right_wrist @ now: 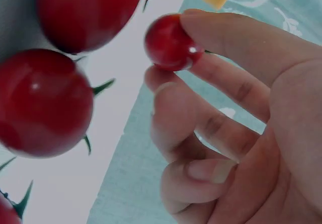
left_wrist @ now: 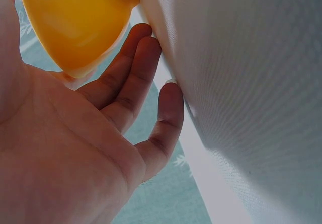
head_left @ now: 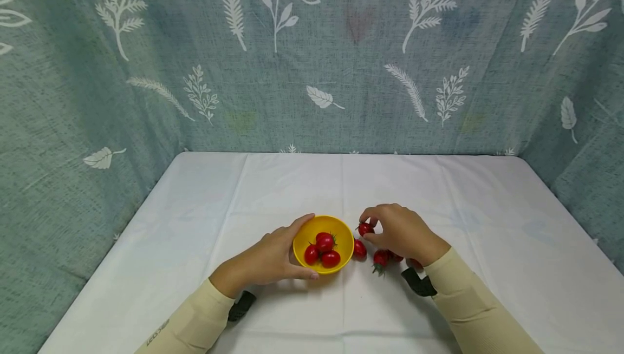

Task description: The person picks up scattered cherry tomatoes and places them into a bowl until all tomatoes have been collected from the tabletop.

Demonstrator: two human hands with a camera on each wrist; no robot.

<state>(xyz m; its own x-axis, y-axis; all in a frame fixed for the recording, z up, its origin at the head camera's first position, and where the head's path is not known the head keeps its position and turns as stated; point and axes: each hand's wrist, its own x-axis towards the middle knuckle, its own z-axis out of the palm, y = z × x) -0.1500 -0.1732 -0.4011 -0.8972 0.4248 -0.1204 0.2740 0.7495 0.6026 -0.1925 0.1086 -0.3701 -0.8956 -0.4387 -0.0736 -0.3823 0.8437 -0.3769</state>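
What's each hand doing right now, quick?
Left hand: holding the yellow bowl by its sides, thumb and fingers apart.
Right hand: closed, pinching one red tomato.

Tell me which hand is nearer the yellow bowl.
Left. The left hand grips the bowl at its left side; the right hand is apart from it, off to its right, pinching a tomato.

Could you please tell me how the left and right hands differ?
The left hand grips the yellow bowl; the right hand pinches one tomato. The left hand's thumb and forefinger spread wide, while the right hand's sit close together. Both emerge from beige sleeves.
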